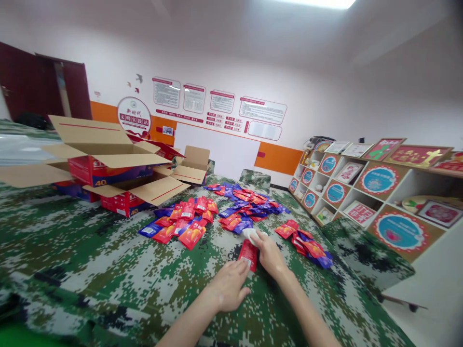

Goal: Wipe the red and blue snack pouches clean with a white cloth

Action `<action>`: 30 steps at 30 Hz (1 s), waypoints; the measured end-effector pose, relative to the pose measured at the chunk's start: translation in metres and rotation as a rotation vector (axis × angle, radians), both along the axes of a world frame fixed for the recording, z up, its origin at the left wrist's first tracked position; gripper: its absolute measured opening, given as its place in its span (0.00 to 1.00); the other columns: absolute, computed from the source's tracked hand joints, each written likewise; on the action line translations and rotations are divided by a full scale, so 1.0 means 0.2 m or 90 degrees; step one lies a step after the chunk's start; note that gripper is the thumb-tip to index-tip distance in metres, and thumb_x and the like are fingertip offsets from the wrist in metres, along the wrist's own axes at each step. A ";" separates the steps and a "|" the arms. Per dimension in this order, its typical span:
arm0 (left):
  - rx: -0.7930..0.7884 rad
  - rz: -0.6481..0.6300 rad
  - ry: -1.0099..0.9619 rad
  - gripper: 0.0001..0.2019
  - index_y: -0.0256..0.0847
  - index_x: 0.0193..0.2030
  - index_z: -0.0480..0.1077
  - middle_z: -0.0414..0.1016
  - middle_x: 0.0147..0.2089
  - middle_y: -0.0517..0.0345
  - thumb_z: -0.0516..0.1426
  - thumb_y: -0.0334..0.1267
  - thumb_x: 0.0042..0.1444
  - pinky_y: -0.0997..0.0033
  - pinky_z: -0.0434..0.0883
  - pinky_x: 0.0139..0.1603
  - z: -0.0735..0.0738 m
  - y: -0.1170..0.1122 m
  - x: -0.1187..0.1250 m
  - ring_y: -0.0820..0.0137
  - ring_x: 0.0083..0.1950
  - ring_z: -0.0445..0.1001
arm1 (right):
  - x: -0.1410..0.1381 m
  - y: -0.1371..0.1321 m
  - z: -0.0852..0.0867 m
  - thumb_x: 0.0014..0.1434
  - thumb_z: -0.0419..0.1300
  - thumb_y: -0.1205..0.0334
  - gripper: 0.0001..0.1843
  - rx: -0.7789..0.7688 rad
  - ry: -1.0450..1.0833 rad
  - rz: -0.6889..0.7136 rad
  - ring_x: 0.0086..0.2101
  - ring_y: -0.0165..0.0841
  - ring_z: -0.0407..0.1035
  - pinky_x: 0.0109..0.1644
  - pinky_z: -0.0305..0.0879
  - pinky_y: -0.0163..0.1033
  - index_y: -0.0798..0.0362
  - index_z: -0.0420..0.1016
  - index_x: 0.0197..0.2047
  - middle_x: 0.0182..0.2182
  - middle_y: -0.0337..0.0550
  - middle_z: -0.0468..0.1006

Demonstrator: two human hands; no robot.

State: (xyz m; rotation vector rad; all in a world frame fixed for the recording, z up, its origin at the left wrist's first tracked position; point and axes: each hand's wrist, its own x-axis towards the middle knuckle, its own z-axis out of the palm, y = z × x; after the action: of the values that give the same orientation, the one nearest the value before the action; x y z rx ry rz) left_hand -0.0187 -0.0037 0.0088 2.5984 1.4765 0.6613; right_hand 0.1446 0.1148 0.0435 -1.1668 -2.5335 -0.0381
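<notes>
Red packet [249, 251]: flat on the camouflage-covered table [144, 289], toward the near edge.
Left hand [231, 284]: fingers extended, unclenched, over the packet's lower end.
Right hand [269, 253]: fingers pinching white cloth [251, 235] at its upper end.
Red-and-blue pile [310, 246]: near the right edge.
Open cartons [119, 169]: toward the far left corner.

Red packet [248, 251]; white cloth [249, 234]; green, white camouflage tablecloth [144, 279]; red-blue cartons [112, 174].
</notes>
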 end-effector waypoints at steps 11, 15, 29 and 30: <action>0.017 -0.007 -0.009 0.23 0.38 0.59 0.59 0.61 0.60 0.47 0.50 0.44 0.59 0.56 0.52 0.62 -0.03 0.02 0.01 0.58 0.62 0.57 | 0.05 -0.28 -0.15 0.51 0.47 0.76 0.34 -0.061 -0.038 0.063 0.59 0.36 0.51 0.63 0.48 0.41 0.51 0.58 0.62 0.61 0.48 0.58; -0.003 -0.012 0.002 0.26 0.37 0.63 0.54 0.57 0.63 0.45 0.49 0.45 0.60 0.55 0.50 0.63 -0.04 0.04 0.00 0.57 0.64 0.53 | 0.02 -0.16 -0.14 0.53 0.47 0.75 0.33 -0.073 -0.041 0.048 0.59 0.36 0.51 0.62 0.47 0.40 0.48 0.59 0.61 0.62 0.45 0.57; -0.048 0.040 0.031 0.25 0.38 0.61 0.57 0.58 0.62 0.45 0.50 0.45 0.58 0.55 0.52 0.61 0.00 0.08 0.06 0.55 0.62 0.56 | -0.05 0.17 -0.12 0.57 0.46 0.72 0.23 -0.096 -0.053 -0.100 0.48 0.38 0.62 0.52 0.54 0.39 0.54 0.67 0.54 0.49 0.52 0.69; -0.043 0.058 0.035 0.25 0.37 0.60 0.58 0.60 0.61 0.44 0.52 0.45 0.57 0.55 0.52 0.61 0.01 0.10 0.08 0.54 0.61 0.56 | -0.05 0.16 -0.12 0.57 0.46 0.72 0.23 -0.105 -0.049 -0.102 0.48 0.38 0.62 0.52 0.54 0.39 0.54 0.67 0.54 0.50 0.52 0.69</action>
State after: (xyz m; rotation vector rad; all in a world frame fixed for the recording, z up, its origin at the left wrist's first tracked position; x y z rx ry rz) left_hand -0.0023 0.0172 0.0102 2.5313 1.6111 0.5431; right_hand 0.1344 0.1477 0.0201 -1.4565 -2.5426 0.0888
